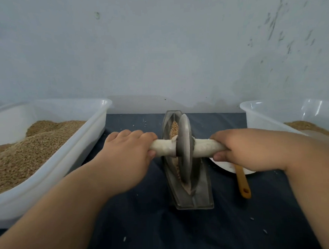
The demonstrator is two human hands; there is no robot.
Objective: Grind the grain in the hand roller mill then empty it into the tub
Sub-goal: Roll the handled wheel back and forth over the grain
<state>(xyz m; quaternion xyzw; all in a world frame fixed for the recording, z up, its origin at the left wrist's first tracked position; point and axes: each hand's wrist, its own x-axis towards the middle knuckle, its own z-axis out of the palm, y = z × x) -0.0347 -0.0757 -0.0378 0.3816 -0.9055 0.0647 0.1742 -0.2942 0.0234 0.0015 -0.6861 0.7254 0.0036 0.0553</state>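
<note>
While the wheel point(184, 127) sits in its grainy trough point(200, 195), left grip point(127, 155) and right grip point(243, 148) each wrap tight round the white handle point(164, 147) (big tub point(84, 137) of grain sits left).

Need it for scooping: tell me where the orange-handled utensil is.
Head view: the orange-handled utensil lies just right of the roller mill, far end on a white plate under the right hand, handle toward the person.

Grey mill wheel point(184, 131) stands upright in trough point(201, 195) holding tan grain point(175, 128).
</note>
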